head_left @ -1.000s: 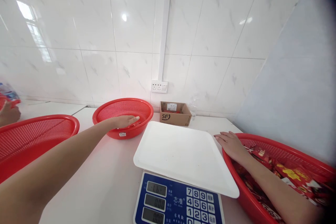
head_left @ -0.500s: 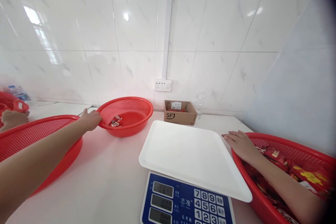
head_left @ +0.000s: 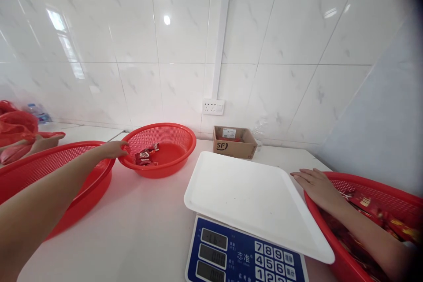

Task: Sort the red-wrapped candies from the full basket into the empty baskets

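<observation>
Gripping the left rim of a round red perforated plastic basket (head_left: 172, 152), the left hand (head_left: 114, 150) is sitting far nearer it than the right hand (head_left: 319, 189). The basket, showing no clear long axis, is standing rightward of the left hand and well leftward of the right, which is resting, fingers outstretched, over the rim of a red plastic basket (head_left: 344, 259) holding glossy red packets (head_left: 365, 202).
</observation>
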`<state>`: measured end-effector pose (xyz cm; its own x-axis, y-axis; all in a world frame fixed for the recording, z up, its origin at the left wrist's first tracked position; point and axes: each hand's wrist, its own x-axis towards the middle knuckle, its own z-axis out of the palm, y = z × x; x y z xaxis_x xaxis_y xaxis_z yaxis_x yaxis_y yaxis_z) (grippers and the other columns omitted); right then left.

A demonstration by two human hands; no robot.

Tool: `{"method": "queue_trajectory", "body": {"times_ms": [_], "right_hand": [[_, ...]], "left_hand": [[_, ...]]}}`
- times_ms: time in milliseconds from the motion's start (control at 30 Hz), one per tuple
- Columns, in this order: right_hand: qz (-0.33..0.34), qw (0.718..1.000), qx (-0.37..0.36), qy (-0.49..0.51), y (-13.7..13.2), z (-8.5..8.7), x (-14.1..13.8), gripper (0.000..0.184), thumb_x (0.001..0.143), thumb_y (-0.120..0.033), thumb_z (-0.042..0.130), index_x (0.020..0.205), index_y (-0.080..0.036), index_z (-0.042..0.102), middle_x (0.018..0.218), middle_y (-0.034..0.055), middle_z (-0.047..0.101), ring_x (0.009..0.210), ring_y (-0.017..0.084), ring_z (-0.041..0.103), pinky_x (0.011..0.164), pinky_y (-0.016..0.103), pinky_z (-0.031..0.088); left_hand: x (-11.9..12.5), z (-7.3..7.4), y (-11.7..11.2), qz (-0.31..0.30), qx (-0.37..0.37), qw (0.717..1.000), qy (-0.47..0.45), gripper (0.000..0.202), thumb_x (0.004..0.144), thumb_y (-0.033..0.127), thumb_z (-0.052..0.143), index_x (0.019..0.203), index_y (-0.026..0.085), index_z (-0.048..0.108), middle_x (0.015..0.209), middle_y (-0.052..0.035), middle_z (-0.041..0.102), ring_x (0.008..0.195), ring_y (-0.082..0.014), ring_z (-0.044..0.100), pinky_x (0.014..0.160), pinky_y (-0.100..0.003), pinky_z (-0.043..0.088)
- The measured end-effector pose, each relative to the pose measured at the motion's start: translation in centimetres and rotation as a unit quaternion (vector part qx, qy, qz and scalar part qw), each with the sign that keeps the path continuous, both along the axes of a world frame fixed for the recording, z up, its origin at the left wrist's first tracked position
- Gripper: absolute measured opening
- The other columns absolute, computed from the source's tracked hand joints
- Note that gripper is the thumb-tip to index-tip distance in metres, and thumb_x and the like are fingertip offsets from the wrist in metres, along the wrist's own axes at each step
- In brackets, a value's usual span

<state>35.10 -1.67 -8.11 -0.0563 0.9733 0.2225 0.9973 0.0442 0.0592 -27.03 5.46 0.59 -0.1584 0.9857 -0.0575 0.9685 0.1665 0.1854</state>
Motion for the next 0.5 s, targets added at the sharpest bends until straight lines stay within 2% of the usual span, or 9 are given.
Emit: {"method": "queue_trajectory", "body": {"times_ms": [100,233,333,400,500], "right_hand": [[0.004,1.000,0.007,-0.002,0.0,0.0,0.0,0.054,0.080,-0.035,0.018,0.095,-0.017,0.066,0.108,0.0082,0.066,0.115,0.028,0.050,0.106,0.048,0.030],[0.011,1.000,0.011,0.006,0.1,-0.2,0.2,0.052,0.080,-0.034,0.018,0.093,-0.018,0.066,0.107,0.0081,0.066,0.114,0.028,0.051,0.106,0.049,0.029],[0.012,1.000,0.013,0.014,0.1,-0.2,0.3,0.051,0.079,-0.034,0.020,0.092,-0.018,0.066,0.108,0.0082,0.066,0.114,0.028,0.051,0.105,0.050,0.030],[0.017,1.000,0.015,0.013,0.1,-0.3,0.4,0.050,0.079,-0.034,0.020,0.091,-0.018,0.066,0.108,0.0089,0.066,0.114,0.028,0.052,0.104,0.050,0.031],[0.022,0.999,0.037,0.014,0.2,-0.7,0.6,0.048,0.078,-0.034,0.021,0.087,-0.020,0.066,0.105,0.0085,0.067,0.111,0.028,0.053,0.104,0.050,0.032]], "left_hand": [[-0.3,0.0,0.0,-0.016,-0.026,0.999,0.017,0.032,0.087,0.032,0.054,0.114,0.015,0.054,0.113,-0.0066,0.056,0.095,-0.0227,0.058,0.078,-0.040,0.050],[0.5,-0.5,0.3,-0.066,0.010,0.996,0.060,0.032,0.087,0.031,0.053,0.116,0.016,0.052,0.118,-0.0081,0.054,0.099,-0.0228,0.057,0.082,-0.042,0.049],[2.3,-1.5,0.9,-0.123,0.011,0.990,0.072,0.033,0.088,0.030,0.053,0.118,0.018,0.051,0.122,-0.0095,0.052,0.102,-0.0223,0.055,0.084,-0.044,0.047],[3.6,-2.6,1.3,-0.152,-0.020,0.986,0.064,0.034,0.087,0.030,0.053,0.119,0.017,0.051,0.122,-0.0094,0.052,0.103,-0.0229,0.055,0.084,-0.044,0.047],[4.9,-4.2,1.7,-0.151,-0.092,0.983,0.047,0.033,0.087,0.030,0.054,0.117,0.017,0.051,0.116,-0.0088,0.055,0.098,-0.0216,0.057,0.080,-0.042,0.049]]}}
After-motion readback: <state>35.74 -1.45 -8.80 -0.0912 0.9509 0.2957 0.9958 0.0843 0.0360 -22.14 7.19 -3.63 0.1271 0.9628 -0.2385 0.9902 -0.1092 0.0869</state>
